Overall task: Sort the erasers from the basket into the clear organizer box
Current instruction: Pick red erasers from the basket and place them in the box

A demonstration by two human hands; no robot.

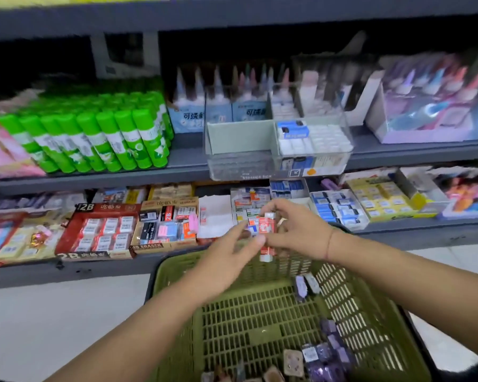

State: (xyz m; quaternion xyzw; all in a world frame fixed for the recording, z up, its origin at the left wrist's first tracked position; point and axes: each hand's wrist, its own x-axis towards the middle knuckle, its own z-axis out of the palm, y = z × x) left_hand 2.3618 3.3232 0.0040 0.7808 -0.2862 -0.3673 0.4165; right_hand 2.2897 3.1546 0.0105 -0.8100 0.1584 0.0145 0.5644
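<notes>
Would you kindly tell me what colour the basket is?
The basket is olive green, seen best in the head view.

Basket (370, 312) nearest the viewer, loose erasers (326, 354) in its near right corner, left hand (226, 252) and right hand (295, 230) above its far rim, single eraser (267, 230) between them, organizer box (240, 164) on the upper shelf (188, 158) behind, glue sticks (100, 139) to its left, eraser cartons (100, 230) on the lower shelf (425, 232).
</notes>
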